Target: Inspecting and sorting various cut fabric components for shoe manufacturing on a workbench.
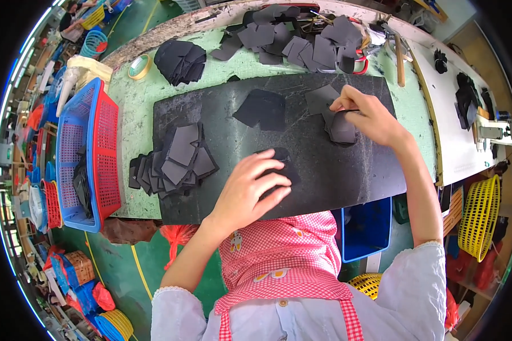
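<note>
A: Hands?
B: Left hand (249, 190) flat, fingers curled down on a dark piece (283, 168) at the near edge of the black mat (301, 142). Right hand (370, 116) pinches a thin grey cut piece (342, 128) on a small stack.
A: Materials?
B: Matte, flat, angular cutouts. Loose pile (179, 162) left on the mat. Blue-and-red mesh basket (88, 153) further left.

The person is wearing a white short-sleeved top with small scalloped lace trim edging both sleeves and a round pale button at the chest. Over it they are wearing a red-and-white checked apron with straps running up toward the shoulders, a little cartoon patch on the bib and pale shapes along its waistband. Both forearms are showing bare, with no gloves, rings or watch.
</note>
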`<state>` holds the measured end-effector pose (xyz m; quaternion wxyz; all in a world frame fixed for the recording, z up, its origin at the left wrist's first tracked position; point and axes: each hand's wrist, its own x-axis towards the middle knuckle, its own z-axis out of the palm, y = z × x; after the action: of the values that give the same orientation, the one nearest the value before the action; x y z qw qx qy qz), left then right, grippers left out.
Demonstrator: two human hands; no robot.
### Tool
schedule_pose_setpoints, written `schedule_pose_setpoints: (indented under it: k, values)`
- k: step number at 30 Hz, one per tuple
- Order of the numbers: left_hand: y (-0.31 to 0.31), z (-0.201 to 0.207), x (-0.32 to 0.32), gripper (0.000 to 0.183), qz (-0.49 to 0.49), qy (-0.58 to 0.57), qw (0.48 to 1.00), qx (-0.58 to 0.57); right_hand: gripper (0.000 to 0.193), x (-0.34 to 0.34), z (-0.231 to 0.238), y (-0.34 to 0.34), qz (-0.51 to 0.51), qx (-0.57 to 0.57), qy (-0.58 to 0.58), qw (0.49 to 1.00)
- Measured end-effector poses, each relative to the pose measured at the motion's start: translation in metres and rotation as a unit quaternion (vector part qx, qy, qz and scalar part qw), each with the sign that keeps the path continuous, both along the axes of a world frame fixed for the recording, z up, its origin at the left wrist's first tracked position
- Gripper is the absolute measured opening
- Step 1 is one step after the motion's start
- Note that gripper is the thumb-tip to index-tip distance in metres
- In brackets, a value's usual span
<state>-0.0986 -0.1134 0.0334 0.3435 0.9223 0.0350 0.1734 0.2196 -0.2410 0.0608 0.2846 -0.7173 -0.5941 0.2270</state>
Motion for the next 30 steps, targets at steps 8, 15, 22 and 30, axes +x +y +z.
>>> schedule_pose_setpoints:
  k: [8,15,22,30]
  values:
    - [-0.009,0.014,0.046,0.023,0.119,0.006,0.905,-0.409,0.016,-0.069,0.034,0.0,-0.035,-0.053,0.296,0.953]
    - [0.005,0.004,0.034,0.027,0.029,0.042,0.739,-0.671,0.043,-0.103,0.035,0.001,0.09,0.108,0.138,0.98]
    - [0.026,-0.011,0.012,0.026,0.104,0.002,0.861,-0.497,0.014,-0.088,0.017,-0.007,0.168,0.241,0.367,0.883]
    - [0.029,0.019,0.004,0.021,0.087,0.152,0.844,-0.507,0.026,-0.12,-0.001,-0.004,-0.051,-0.122,0.289,0.948]
